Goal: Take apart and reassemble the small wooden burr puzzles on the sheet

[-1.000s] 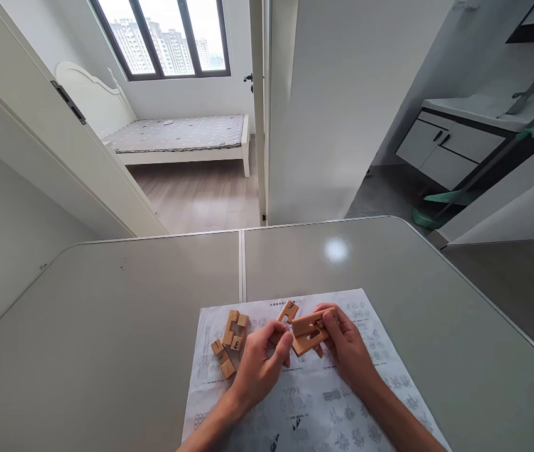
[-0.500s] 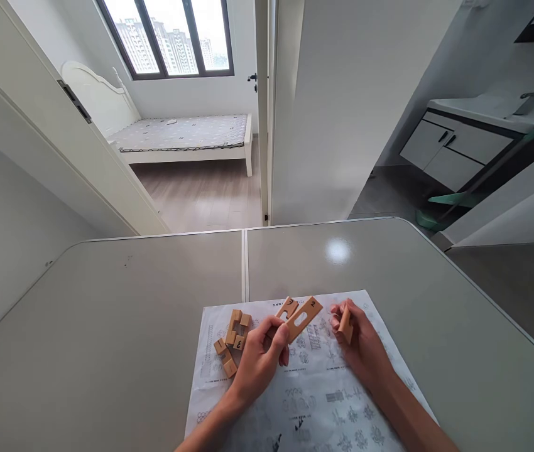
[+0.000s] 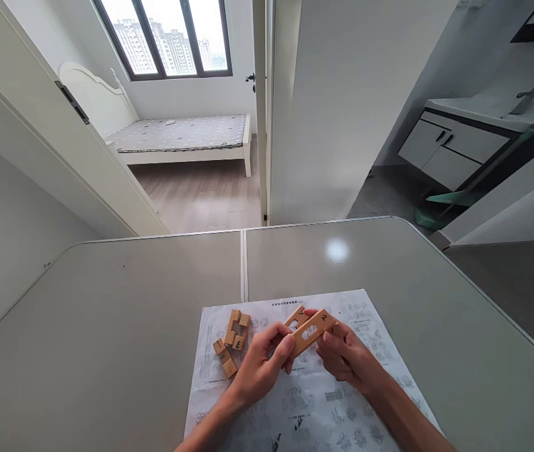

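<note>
My left hand [image 3: 260,366] is closed on a flat wooden puzzle bar [image 3: 313,329] with a slot and the number 2 on it, held a little above a printed instruction sheet [image 3: 314,402]. A second wooden piece [image 3: 295,317] shows just behind the bar. My right hand [image 3: 345,359] is closed under the bar's right end, fingers curled against it; whether it still holds the small block is hidden. Several loose wooden pieces [image 3: 230,342], some numbered, lie on the sheet left of my left hand.
The sheet lies on a grey folding table [image 3: 107,326] with a seam down its middle. Beyond the table stand an open door [image 3: 59,144], a bedroom with a bed [image 3: 177,135], a white wall and a cabinet [image 3: 441,147] at the right.
My right hand, apart with a small block half a second ago, has come left and closed under the numbered bar. My left hand keeps hold of the bar, now slightly lower.
</note>
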{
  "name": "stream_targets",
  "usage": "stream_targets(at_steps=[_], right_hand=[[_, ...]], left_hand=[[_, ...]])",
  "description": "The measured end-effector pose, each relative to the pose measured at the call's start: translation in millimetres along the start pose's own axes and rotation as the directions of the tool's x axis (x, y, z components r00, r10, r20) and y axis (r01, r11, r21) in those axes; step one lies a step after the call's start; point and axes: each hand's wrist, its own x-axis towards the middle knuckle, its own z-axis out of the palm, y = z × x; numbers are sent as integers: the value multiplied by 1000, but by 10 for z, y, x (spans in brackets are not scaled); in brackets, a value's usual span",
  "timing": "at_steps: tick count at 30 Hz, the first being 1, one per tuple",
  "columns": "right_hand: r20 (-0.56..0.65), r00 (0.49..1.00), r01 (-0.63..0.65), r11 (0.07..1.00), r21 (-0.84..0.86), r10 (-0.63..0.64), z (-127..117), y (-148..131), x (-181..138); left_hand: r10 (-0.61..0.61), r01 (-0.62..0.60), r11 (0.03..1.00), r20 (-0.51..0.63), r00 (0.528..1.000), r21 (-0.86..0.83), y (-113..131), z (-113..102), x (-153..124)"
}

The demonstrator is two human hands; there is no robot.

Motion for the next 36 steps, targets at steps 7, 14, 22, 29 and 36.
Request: stream_targets(at_steps=[7, 14, 22, 29, 36], right_hand=[[-91, 995, 26, 999, -36, -29, -4, -12, 8], [-319, 947, 17, 990, 141, 30, 9, -107, 46], [-248, 968, 1, 995, 100, 24, 32, -74, 71], [-218, 974, -66, 997, -27, 59, 52, -55, 59], [-133, 990, -64, 995, -80, 53, 92, -101, 44]], left_hand=[[-4, 7, 999, 70, 998, -52, 22, 10, -3], [-2, 18, 970, 65, 998, -244, -32, 21, -13], [-5, 30, 958, 86, 996, -286, -64, 35, -23], [7, -12, 997, -70, 998, -73, -91, 43, -24], [33, -23, 996, -131, 991, 81, -10, 49, -29]])
